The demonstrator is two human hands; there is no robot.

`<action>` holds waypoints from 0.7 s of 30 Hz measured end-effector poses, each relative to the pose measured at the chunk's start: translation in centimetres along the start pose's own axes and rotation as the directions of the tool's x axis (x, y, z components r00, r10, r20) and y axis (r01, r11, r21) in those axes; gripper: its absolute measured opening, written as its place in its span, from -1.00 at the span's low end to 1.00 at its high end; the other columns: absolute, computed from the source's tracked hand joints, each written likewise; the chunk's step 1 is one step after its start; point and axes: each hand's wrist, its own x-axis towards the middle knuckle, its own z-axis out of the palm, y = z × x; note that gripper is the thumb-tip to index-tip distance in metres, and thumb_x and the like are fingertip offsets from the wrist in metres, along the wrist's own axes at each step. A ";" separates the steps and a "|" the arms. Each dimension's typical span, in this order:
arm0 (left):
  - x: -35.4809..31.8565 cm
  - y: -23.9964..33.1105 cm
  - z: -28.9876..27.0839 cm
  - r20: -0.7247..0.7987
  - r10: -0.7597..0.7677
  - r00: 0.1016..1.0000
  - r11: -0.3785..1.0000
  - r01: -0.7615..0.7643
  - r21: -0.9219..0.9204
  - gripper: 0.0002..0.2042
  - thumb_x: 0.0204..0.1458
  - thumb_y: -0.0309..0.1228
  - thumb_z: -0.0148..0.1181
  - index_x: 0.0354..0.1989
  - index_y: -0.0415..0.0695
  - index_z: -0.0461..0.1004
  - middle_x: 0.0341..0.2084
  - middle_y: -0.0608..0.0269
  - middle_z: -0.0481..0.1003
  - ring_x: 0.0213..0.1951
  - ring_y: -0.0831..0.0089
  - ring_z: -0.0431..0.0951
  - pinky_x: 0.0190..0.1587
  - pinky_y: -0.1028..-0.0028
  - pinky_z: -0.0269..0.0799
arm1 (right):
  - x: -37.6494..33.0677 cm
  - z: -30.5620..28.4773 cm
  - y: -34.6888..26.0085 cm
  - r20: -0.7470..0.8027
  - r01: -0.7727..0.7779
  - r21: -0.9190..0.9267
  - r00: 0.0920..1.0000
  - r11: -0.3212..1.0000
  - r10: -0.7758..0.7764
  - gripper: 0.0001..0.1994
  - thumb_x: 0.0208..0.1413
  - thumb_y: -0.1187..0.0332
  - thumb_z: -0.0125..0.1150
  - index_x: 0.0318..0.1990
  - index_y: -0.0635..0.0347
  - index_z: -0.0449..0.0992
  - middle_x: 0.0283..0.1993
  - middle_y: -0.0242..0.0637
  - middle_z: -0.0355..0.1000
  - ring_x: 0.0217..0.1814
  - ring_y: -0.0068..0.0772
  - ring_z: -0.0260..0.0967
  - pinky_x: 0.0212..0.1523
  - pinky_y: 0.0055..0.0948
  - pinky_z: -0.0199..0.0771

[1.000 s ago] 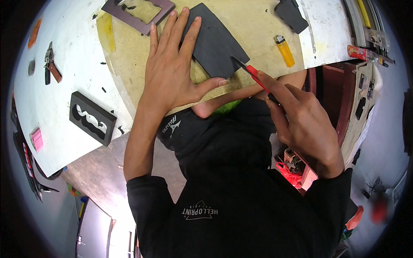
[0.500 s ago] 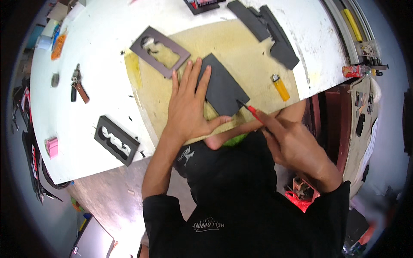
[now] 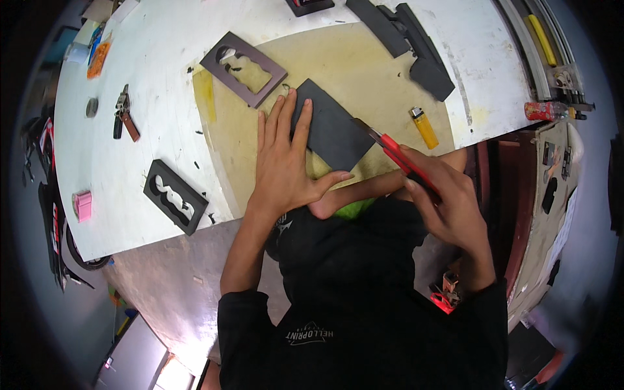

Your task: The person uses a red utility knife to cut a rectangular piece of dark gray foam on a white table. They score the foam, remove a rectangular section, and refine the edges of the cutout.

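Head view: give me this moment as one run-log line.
left hand: flat on dark sheet | right hand: grips red knife, blade at sheet's right edge | sheet on yellowish mat | yellow lighter beside

Packages in view:

- Orange packet (image 3: 99,57) — flat, lying at the far-left edge of the bench (image 3: 156,91), beside a pale card.
- Red wrapper (image 3: 543,110) — crumpled, with light print, at the far-right bench edge, just below the metal rail.

Contents of both cannot be made out. No screens or signs are visible.
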 end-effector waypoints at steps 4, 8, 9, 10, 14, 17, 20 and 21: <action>0.0 -1.0 -0.1 -0.019 -0.017 1.000 0.988 0.014 -0.157 -0.13 0.11 -0.04 0.34 0.51 -0.22 0.12 0.52 -0.09 0.04 0.50 -0.13 0.05 0.51 0.02 -0.08 | 0.8 3.6 1.3 -0.050 0.098 -0.037 0.994 0.994 -0.100 -0.48 0.19 0.59 0.24 0.33 0.24 0.40 -0.24 -0.02 0.46 -0.34 -0.06 0.50 -0.28 -0.19 0.52; -0.3 -1.6 0.1 -0.037 -0.027 0.999 0.998 0.025 -0.065 -0.38 0.24 -0.30 0.19 0.46 -0.20 0.23 0.50 0.00 0.13 0.48 -0.05 0.11 0.50 0.09 -0.01 | 1.7 5.5 1.0 -0.010 0.143 -0.049 0.990 0.989 -0.144 -0.46 0.16 0.59 0.26 0.33 0.28 0.39 -0.21 -0.06 0.44 -0.34 -0.07 0.50 -0.32 -0.19 0.53; -0.3 -1.5 0.2 -0.051 -0.029 0.998 0.996 0.025 -0.081 -0.40 0.24 -0.32 0.18 0.45 -0.20 0.25 0.50 0.02 0.14 0.48 -0.03 0.12 0.49 0.09 0.00 | 1.8 5.8 1.1 0.006 0.135 -0.065 0.991 0.989 -0.135 -0.46 0.16 0.59 0.27 0.33 0.28 0.39 -0.21 -0.06 0.44 -0.34 -0.07 0.50 -0.33 -0.19 0.53; -0.2 -1.4 0.2 -0.065 -0.031 0.997 0.995 0.025 -0.096 -0.42 0.24 -0.34 0.17 0.45 -0.19 0.27 0.50 0.04 0.15 0.48 -0.02 0.13 0.49 0.08 0.00 | 1.8 6.0 1.1 0.021 0.126 -0.080 0.992 0.989 -0.125 -0.46 0.16 0.59 0.27 0.33 0.29 0.38 -0.22 -0.06 0.43 -0.34 -0.07 0.50 -0.34 -0.18 0.53; -0.3 -1.2 0.3 -0.076 -0.025 0.997 0.997 0.020 -0.073 -0.40 0.23 -0.35 0.18 0.45 -0.19 0.27 0.49 0.02 0.16 0.47 -0.04 0.15 0.48 0.08 0.01 | 1.8 6.5 1.2 0.007 0.134 -0.100 0.991 0.986 -0.134 -0.45 0.14 0.59 0.28 0.33 0.28 0.38 -0.23 -0.05 0.42 -0.35 -0.07 0.50 -0.36 -0.17 0.53; -0.3 -1.3 0.3 -0.088 -0.017 0.996 0.998 0.011 -0.067 -0.40 0.22 -0.34 0.18 0.44 -0.19 0.27 0.49 0.01 0.17 0.46 -0.04 0.16 0.48 0.08 0.02 | 1.8 6.6 1.1 0.013 0.139 -0.114 0.990 0.984 -0.139 -0.45 0.14 0.60 0.28 0.33 0.29 0.38 -0.24 -0.05 0.42 -0.35 -0.08 0.50 -0.36 -0.18 0.53; -0.2 -1.5 0.5 -0.104 -0.011 0.995 0.997 0.003 -0.075 -0.40 0.21 -0.32 0.20 0.43 -0.21 0.28 0.47 0.01 0.18 0.46 -0.02 0.16 0.47 0.06 0.02 | 1.9 6.6 0.8 0.029 0.145 -0.136 0.989 0.980 -0.143 -0.44 0.14 0.59 0.28 0.33 0.31 0.36 -0.25 -0.06 0.41 -0.35 -0.09 0.50 -0.37 -0.18 0.53; -0.2 -1.5 0.6 -0.110 -0.010 0.994 0.997 0.002 -0.073 -0.40 0.20 -0.30 0.20 0.42 -0.22 0.30 0.47 0.00 0.20 0.46 0.00 0.17 0.47 0.04 0.02 | 2.0 6.6 0.6 0.040 0.154 -0.157 0.988 0.976 -0.149 -0.43 0.13 0.59 0.28 0.33 0.32 0.36 -0.26 -0.06 0.40 -0.35 -0.10 0.49 -0.38 -0.18 0.53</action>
